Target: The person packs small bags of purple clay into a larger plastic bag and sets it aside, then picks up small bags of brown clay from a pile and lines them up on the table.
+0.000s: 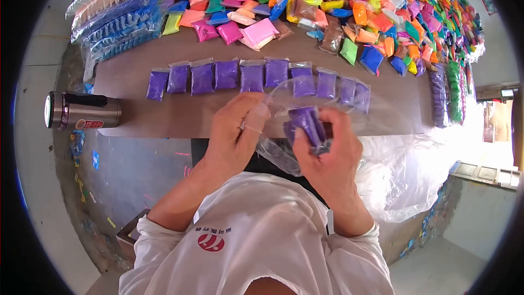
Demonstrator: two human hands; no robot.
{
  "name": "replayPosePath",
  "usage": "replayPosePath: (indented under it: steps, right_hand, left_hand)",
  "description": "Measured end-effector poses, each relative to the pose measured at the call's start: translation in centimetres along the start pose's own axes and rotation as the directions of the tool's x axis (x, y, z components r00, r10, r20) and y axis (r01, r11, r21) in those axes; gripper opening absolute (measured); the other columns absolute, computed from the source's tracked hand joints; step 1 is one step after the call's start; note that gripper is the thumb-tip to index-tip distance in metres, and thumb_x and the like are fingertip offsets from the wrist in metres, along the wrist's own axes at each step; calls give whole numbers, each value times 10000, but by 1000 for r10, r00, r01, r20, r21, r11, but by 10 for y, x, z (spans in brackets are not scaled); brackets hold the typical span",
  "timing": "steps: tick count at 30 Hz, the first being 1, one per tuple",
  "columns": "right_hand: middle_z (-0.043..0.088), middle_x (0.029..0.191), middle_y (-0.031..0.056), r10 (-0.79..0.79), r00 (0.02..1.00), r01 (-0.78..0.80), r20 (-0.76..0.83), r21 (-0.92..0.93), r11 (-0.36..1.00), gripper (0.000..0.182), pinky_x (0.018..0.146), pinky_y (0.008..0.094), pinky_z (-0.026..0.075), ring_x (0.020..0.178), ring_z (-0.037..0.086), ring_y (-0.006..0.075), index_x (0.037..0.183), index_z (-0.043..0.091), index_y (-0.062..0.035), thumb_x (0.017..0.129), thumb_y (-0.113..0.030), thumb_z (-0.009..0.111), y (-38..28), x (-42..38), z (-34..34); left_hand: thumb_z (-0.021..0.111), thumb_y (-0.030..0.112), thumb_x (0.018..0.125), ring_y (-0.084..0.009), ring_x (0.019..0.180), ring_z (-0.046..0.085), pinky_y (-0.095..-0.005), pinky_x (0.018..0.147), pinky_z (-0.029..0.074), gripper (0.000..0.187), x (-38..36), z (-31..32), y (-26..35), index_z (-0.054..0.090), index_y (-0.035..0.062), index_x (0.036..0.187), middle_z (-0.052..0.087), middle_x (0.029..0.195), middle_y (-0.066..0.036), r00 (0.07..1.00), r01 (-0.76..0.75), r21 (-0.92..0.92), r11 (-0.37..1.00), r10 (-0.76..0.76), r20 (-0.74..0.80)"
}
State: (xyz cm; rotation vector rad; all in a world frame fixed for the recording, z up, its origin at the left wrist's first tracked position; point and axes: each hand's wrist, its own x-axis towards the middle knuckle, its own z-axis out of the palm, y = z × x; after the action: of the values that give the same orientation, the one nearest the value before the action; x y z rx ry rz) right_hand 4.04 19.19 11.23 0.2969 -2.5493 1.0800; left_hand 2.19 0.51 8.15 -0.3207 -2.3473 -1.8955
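My left hand (236, 128) pinches the edge of a clear plastic bag (281, 155), which spreads between my two hands over the table's near edge. In my right hand (334, 150) are a few small purple packets (307, 123), gripped together between thumb and fingers at the bag's mouth. Just beyond my hands, a row of several flat purple packets (225, 74) lies across the table. Part of the clear film overlaps the right end of that row in this view.
A heap of packets in many colours (349, 11) covers the table's far side. Bagged blue packets (123, 30) stack at far left, near a steel flask (82, 111). Long bagged packs (454, 93) stand at the right edge. Clear plastic sheeting (398, 175) hangs at right.
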Motion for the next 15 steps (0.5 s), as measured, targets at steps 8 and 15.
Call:
replayPosePath:
  steps: [8, 15]
  right_hand:
    - [663, 843, 156, 86, 951, -92, 298, 6, 996, 340, 675, 456, 520, 766, 671, 360, 1047, 546, -64, 777, -112, 749, 4, 12, 0]
    - [703, 909, 170, -6, 789, -77, 614, 108, 991, 450, 716, 407, 550, 824, 699, 362, 1201, 625, -18, 786, -121, 765, 11, 27, 5]
  left_hand:
    - [513, 265, 1064, -166, 842, 633, -294, 770, 485, 342, 3, 0, -7, 671, -35, 1103, 648, 879, -81, 1000, 11, -27, 1000, -10, 10]
    - [508, 293, 1070, -125, 888, 564, -283, 790, 453, 357, 1, -6, -9, 652, -34, 1081, 636, 998, -83, 994, 99, -163, 982, -91, 58]
